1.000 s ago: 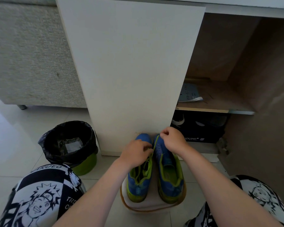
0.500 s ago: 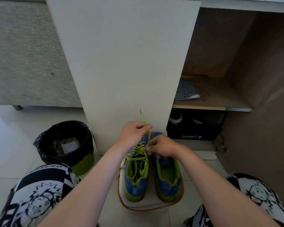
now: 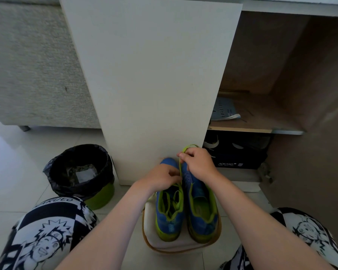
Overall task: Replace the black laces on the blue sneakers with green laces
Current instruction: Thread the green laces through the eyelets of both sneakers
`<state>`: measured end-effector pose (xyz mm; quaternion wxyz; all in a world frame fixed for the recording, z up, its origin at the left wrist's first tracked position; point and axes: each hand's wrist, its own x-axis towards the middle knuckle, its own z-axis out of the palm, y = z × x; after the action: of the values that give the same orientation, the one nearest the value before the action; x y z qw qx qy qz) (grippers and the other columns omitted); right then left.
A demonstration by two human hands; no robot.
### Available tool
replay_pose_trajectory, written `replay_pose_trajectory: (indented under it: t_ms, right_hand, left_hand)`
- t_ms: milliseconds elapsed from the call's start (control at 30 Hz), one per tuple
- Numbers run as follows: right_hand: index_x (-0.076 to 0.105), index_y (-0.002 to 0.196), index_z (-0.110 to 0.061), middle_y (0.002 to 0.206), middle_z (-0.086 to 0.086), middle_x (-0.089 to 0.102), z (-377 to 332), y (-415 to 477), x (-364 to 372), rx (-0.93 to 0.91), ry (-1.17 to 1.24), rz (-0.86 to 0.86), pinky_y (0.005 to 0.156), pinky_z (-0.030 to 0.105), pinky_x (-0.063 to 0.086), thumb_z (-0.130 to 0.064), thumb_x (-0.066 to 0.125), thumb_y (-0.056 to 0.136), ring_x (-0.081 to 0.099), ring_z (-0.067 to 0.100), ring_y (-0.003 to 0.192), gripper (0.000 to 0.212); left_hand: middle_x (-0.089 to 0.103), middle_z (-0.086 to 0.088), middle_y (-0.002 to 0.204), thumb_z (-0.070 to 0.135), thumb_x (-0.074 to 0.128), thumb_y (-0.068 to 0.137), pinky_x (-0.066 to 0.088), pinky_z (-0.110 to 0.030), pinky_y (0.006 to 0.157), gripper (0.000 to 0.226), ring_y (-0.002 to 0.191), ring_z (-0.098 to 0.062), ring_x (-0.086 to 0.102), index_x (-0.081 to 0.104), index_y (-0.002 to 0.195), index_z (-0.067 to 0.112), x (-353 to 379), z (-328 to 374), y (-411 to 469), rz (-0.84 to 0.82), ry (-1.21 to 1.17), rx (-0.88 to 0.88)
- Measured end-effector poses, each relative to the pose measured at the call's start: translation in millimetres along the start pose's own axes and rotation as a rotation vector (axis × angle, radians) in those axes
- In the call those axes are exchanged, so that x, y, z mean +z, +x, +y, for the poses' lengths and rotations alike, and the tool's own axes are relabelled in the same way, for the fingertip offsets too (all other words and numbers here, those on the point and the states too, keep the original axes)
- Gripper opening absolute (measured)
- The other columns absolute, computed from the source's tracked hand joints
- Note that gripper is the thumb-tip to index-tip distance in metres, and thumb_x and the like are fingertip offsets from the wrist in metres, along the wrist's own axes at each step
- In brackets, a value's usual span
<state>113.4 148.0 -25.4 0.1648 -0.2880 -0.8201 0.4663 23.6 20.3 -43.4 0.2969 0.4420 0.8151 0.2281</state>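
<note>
Two blue sneakers with lime-green trim stand side by side, toes away from me, on a white stool (image 3: 164,245). The left sneaker (image 3: 169,215) has a green lace (image 3: 177,199) threaded loosely across its tongue. The right sneaker (image 3: 200,209) shows no lace. My left hand (image 3: 162,178) pinches the lace over the left sneaker's front eyelets. My right hand (image 3: 197,165) grips the lace end, pulled up into a loop above the toes. No black laces are in view.
A white cabinet door (image 3: 150,84) stands open just behind the shoes. A black-lined green bin (image 3: 80,172) sits on the tile floor to the left. A dark shoe box (image 3: 236,154) and a booklet (image 3: 223,112) lie in the cabinet at right. My patterned knees flank the stool.
My left hand dropped from above the toes onto the left sneaker's eyelets. My right hand rose and moved away, drawing the green lace up into a loop.
</note>
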Motion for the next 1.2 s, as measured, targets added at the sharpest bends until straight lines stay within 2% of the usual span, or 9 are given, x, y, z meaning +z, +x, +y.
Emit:
replay_pose_trajectory:
  t_ms: [100,200,467,600,700,800,900,1100,1200]
  right_hand:
    - [0.067,0.062,-0.011,0.079,-0.004,0.072,0,2,2,0.012,0.057,0.048,0.061,0.025,0.047,-0.018,0.060,0.098,0.055,-0.002,0.047,0.037]
    - [0.067,0.066,-0.014,0.074,-0.010,0.068,1,4,-2,0.006,0.080,0.172,0.064,0.016,0.043,-0.019,0.058,0.099,0.061,-0.003,0.071,0.035]
    - [0.061,0.090,-0.012,0.079,0.008,0.069,2,1,8,0.182,0.307,-0.083,0.058,0.027,0.052,-0.014,0.042,0.106,0.065,0.022,0.065,0.025]
    - [0.062,0.089,-0.015,0.063,0.000,0.053,7,0,11,0.156,0.136,-0.188,0.058,0.028,0.047,-0.016,0.043,0.106,0.049,0.011,0.050,0.025]
    - [0.066,0.085,-0.024,0.079,-0.012,0.062,9,1,12,0.052,-0.164,-0.226,0.071,0.025,0.044,-0.018,0.051,0.102,0.055,0.003,0.072,0.024]
    - [0.063,0.071,-0.032,0.094,-0.011,0.072,13,0,14,0.042,-0.261,-0.269,0.084,0.032,0.052,-0.027,0.054,0.100,0.065,0.009,0.091,0.030]
    - [0.061,0.068,-0.030,0.074,-0.012,0.065,12,-3,12,0.025,-0.323,-0.269,0.073,0.032,0.050,-0.029,0.055,0.099,0.063,0.011,0.076,0.032]
    - [0.067,0.078,-0.022,0.059,-0.005,0.051,-1,2,4,0.084,-0.058,-0.130,0.057,0.026,0.038,-0.018,0.053,0.097,0.046,0.012,0.055,0.024]
    - [0.065,0.077,-0.015,0.057,0.000,0.040,-12,1,-2,0.108,0.177,-0.062,0.053,0.031,0.043,-0.018,0.050,0.100,0.041,0.014,0.051,0.028]
  left_hand:
    - [0.068,0.006,0.078,0.036,0.062,0.092,0.048,-0.028,0.067,0.019,0.074,-0.008,0.061,0.073,0.082,0.025,5,-1,3,0.088,-0.042,-0.022]
    - [0.065,0.007,0.068,0.035,0.064,0.091,0.044,-0.027,0.062,0.021,0.065,-0.008,0.058,0.072,0.075,0.023,8,-3,5,0.189,-0.181,-0.039]
    - [0.051,-0.008,0.134,0.004,0.049,0.087,0.044,-0.030,0.099,0.044,0.120,-0.025,0.054,0.057,0.128,0.017,-4,-21,1,0.145,-0.134,-0.251]
    - [0.060,-0.009,0.094,0.015,0.051,0.092,0.051,-0.027,0.063,0.010,0.079,-0.023,0.061,0.054,0.099,0.020,-1,-21,-15,-0.058,-0.209,-0.375]
    - [0.059,-0.003,0.066,0.019,0.052,0.087,0.031,-0.017,0.045,0.009,0.043,-0.015,0.042,0.057,0.081,0.015,-9,-27,-20,-0.163,-0.115,-0.360]
    - [0.068,0.005,0.070,0.031,0.057,0.089,0.029,-0.020,0.046,0.017,0.044,-0.013,0.038,0.064,0.089,0.016,-21,-30,-27,-0.309,-0.092,-0.404]
    - [0.059,0.004,0.068,0.038,0.059,0.089,0.033,-0.024,0.050,0.022,0.050,-0.014,0.040,0.068,0.085,0.019,-29,-26,-30,-0.334,-0.009,-0.385]
    - [0.062,-0.007,0.086,0.043,0.053,0.094,0.047,-0.029,0.077,0.035,0.088,-0.027,0.061,0.066,0.073,0.018,-63,-16,-39,-0.004,0.169,-0.304]
    - [0.059,-0.006,0.077,0.045,0.053,0.096,0.043,-0.029,0.075,0.040,0.079,-0.023,0.057,0.058,0.072,0.014,-78,-9,-46,0.195,-0.032,-0.233]
